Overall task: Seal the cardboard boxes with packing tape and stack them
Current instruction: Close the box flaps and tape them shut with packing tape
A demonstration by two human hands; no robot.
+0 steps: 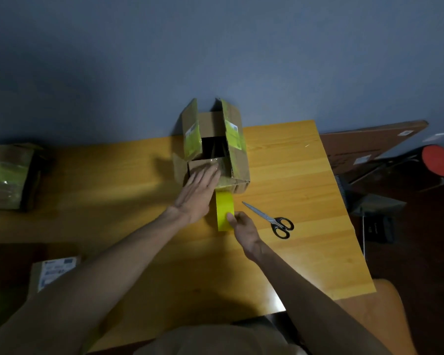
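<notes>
Box: open carton (pixel 237 162) sits at the far edge of the table (pixel 305 201), up against the wall (pixel 215 47). Side flaps stand up L & R w/ old yellow-green tape on them; inside looks dark.
Flap: near flap (pixel 203 165) of the carton is folded in over the opening.
Tape: yellow tape strip (pixel 224 208) runs from the carton's near face straight toward me.
L hand: I see the L hand (pixel 198 193) palm down, fingers straight, pressing on the near flap — nothing gripped.
R hand: R hand (pixel 242 226) pinches the strip's near end, thumb on top. I can't tell if a roll sits under the palm.
Scissors: scissors (pixel 272 221) lie on the table near the carton's near-right corner, just right of the strip, blades closed w/ tips toward the carton, black handles toward me — not touching the R hand.
2nd box: 2nd box (pixel 8 175) is well left of the carton, yellow-green tape across it, blurry.
Parcel: labelled parcel (pixel 54 271) is left of the carton and much nearer me.
Off-table: red disc (pixel 438 160) far right of the carton.
</notes>
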